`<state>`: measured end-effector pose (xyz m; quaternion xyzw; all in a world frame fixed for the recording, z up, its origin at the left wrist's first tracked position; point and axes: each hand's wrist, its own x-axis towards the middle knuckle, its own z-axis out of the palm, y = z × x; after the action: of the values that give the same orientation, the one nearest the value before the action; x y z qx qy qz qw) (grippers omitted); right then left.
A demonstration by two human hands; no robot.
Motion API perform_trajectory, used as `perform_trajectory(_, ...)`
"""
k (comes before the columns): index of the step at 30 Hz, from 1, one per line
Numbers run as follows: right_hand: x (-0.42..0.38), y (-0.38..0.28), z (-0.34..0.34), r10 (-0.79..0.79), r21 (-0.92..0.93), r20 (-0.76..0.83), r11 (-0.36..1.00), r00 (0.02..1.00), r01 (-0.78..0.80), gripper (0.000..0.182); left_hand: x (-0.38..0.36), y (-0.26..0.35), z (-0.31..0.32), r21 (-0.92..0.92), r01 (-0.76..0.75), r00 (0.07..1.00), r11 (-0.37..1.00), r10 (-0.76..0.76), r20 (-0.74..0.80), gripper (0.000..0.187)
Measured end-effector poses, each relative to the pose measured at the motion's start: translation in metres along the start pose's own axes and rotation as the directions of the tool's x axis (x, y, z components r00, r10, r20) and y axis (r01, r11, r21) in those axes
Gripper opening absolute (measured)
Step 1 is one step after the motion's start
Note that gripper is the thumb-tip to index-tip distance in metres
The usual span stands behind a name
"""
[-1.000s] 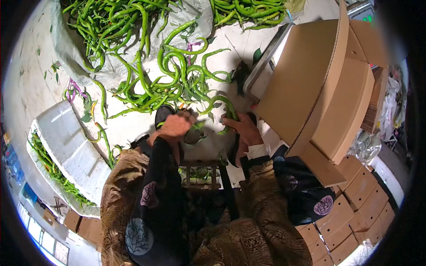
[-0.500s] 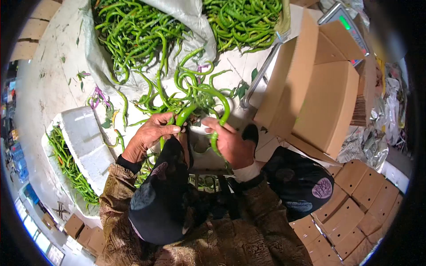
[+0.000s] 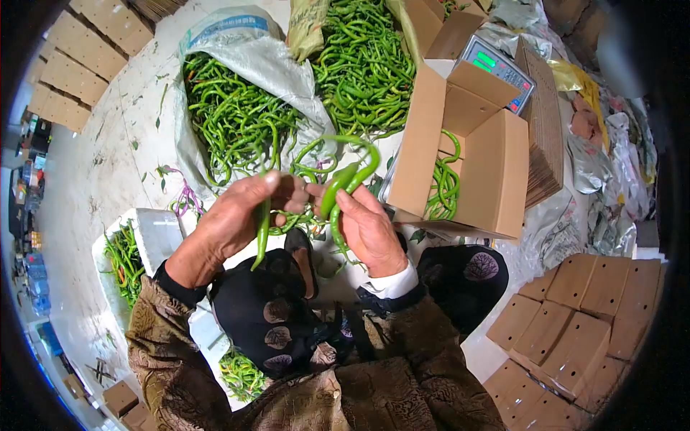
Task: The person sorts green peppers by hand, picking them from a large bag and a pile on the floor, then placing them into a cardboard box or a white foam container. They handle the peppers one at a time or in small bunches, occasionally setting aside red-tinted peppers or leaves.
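My left hand is closed round a green pepper that hangs down from its fingers; the fingertips are a little blurred. Close to its right, my right hand grips several long curved green peppers, which stick up past the fingers. Both hands are above my knees. Behind them, more loose peppers lie on the floor in front of the open white sack full of peppers. An open cardboard box on the right has several peppers along its left side.
A second sack of peppers stands at the top centre. Behind the box is a scale with a green display. A white foam box with peppers sits at the left. Closed cartons are stacked at the lower right, below plastic wrapping.
The view has shifted, showing more of the sacks and scale. Peppers now show inside the cardboard box. My left hand has a pepper hanging downward, and my right hand now grips several peppers higher up.
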<state>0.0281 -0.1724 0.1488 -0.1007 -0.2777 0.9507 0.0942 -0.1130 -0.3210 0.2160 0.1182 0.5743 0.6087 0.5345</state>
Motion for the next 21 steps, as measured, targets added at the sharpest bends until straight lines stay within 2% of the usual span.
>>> perform_trajectory(1,-0.005,-0.006,0.004,-0.029,-0.044,-0.002,0.999,1.0,0.029,0.035,-0.008,0.004,0.003,-0.131,-0.043,0.999,0.99,0.04,-0.02,0.056)
perform_trajectory(3,-0.016,-0.012,0.005,0.01,-0.051,0.038,0.999,0.999,-0.008,0.036,-0.017,0.01,0.013,-0.273,-0.092,0.994,0.958,0.104,0.029,0.056)
perform_trajectory(4,-0.022,-0.014,0.009,0.048,-0.035,0.066,0.998,0.997,-0.046,0.036,-0.019,0.01,0.016,-0.27,-0.098,0.994,0.958,0.11,0.029,0.056)
perform_trajectory(6,-0.033,-0.018,0.02,0.09,-0.008,0.103,0.996,0.991,-0.09,0.037,-0.017,0.006,0.021,-0.4,-0.138,0.968,0.906,0.21,0.141,0.056)
perform_trajectory(9,-0.042,-0.013,0.02,0.106,0.044,0.137,0.993,0.985,-0.113,0.036,-0.025,0.011,0.038,-0.437,-0.13,0.979,0.89,0.186,0.087,0.056)
perform_trajectory(11,-0.048,-0.014,0.028,0.074,0.06,0.128,0.995,0.989,-0.082,0.036,-0.029,0.011,0.046,-0.387,-0.136,0.979,0.912,0.183,0.086,0.055)
perform_trajectory(13,-0.055,-0.016,0.029,0.076,-0.139,0.057,0.988,0.995,-0.067,0.035,-0.036,0.01,0.056,-0.264,-0.12,0.992,0.957,0.128,0.013,0.055)
perform_trajectory(14,-0.055,-0.015,0.025,0.089,-0.163,0.089,0.984,0.992,-0.073,0.034,-0.039,0.009,0.06,-0.28,-0.059,0.998,0.958,0.063,0.007,0.051)
perform_trajectory(15,-0.057,-0.012,0.021,0.084,-0.164,0.085,0.984,0.993,-0.069,0.034,-0.04,0.003,0.064,-0.279,-0.057,0.998,0.959,0.063,0.013,0.051)
perform_trajectory(17,-0.057,-0.005,0.019,-0.082,-0.501,0.094,0.857,0.992,0.118,0.03,-0.042,-0.009,0.075,-0.123,-0.095,0.995,0.988,0.095,-0.004,0.046)
perform_trajectory(18,-0.057,-0.01,0.034,-0.253,-0.602,0.187,0.734,0.949,0.314,0.029,-0.049,-0.01,0.086,-0.117,-0.089,0.996,0.989,0.086,-0.032,0.044)
perform_trajectory(19,-0.058,-0.004,0.024,-0.209,-0.831,0.116,0.514,0.971,0.21,0.027,-0.053,-0.015,0.092,-0.073,-0.102,0.993,0.992,0.098,-0.064,0.046)
perform_trajectory(21,-0.078,-0.006,0.035,-0.274,-0.942,0.105,0.281,0.956,0.184,0.027,-0.06,-0.023,0.106,0.196,-0.286,0.957,0.938,0.291,0.0,0.044)
